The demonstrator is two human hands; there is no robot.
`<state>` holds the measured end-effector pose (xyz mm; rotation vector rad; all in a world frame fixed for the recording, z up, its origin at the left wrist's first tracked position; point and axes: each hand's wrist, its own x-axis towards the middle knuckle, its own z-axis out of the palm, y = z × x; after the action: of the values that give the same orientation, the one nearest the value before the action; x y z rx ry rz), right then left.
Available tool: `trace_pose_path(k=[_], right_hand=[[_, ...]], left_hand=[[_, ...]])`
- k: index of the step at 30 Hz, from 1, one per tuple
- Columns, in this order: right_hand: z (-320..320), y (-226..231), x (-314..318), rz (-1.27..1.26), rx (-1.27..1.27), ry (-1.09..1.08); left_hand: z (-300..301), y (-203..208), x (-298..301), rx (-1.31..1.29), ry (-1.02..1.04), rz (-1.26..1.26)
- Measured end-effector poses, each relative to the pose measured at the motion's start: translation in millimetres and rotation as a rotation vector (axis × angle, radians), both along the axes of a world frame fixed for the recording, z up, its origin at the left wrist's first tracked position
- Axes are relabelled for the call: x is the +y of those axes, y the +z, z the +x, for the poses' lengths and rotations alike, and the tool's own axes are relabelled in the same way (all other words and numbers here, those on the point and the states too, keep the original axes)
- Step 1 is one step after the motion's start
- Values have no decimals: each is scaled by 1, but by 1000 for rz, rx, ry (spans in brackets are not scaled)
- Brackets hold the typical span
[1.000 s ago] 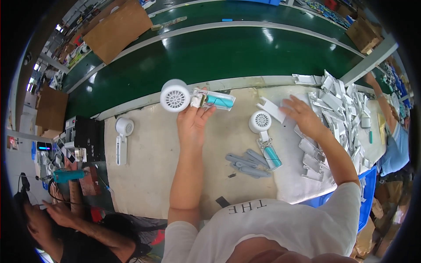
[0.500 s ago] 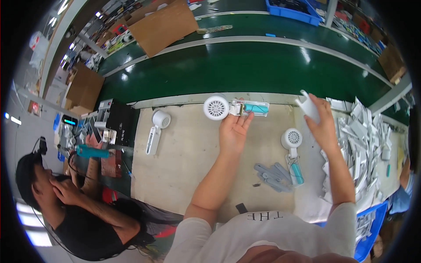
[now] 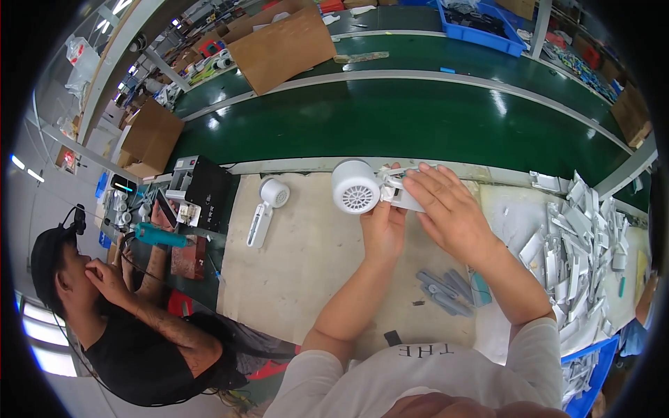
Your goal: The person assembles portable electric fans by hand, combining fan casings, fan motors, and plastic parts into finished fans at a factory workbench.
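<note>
A white handheld fan (image 3: 356,187) with a round grille lies across my left hand (image 3: 385,230), whose fingers grip it from below, near the neck. Over the fan's handle, my right hand (image 3: 449,212) presses a white handle cover (image 3: 408,203), fingers long and close together. That hand hides most of the handle and what is inside it. Below my right wrist, a turquoise battery (image 3: 481,289) of another fan shows beside my forearm, the rest of that fan hidden. Several grey handle pieces (image 3: 444,292) lie near it. A further white fan (image 3: 260,224) rests on the left.
White plastic parts (image 3: 578,244) are heaped at the right, above a blue bin (image 3: 592,373). A green conveyor (image 3: 348,118) runs behind the table (image 3: 306,279). At the left, a person (image 3: 132,313) sits by a black machine (image 3: 198,191). A cardboard box (image 3: 282,49) stands far back.
My right hand has moved left with the white cover and brought it onto the fan's open handle. The turquoise battery inside is now covered. The fan's head has turned slightly.
</note>
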<state>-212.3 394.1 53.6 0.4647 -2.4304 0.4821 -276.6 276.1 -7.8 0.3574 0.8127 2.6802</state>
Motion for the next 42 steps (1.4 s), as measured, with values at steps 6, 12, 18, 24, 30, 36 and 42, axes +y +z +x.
trace_pose_path(k=[6, 12, 18, 24, 30, 36, 42], right_hand=[[-1, 5, 1, 5, 71, 16], [-3, -2, -4, 91, 160, -61], [15, 1, 10, -543, -343, -136], [11, 3, 3, -896, -421, -179], [2, -21, 4, -673, -113, -23], [19, -39, 16, -942, -165, -44], [15, -18, 15, -636, -120, 131]], left_hand=[[6, 5, 2, 10, 1, 9], [11, 11, 1, 95, 161, -121], [2, 23, -14, 58, 110, 86], [9, 25, -4, 95, 72, 54], [10, 21, -20, 45, -17, 99], [12, 11, 3, -14, -142, 133], [-13, 4, -21, 164, -515, 371]])
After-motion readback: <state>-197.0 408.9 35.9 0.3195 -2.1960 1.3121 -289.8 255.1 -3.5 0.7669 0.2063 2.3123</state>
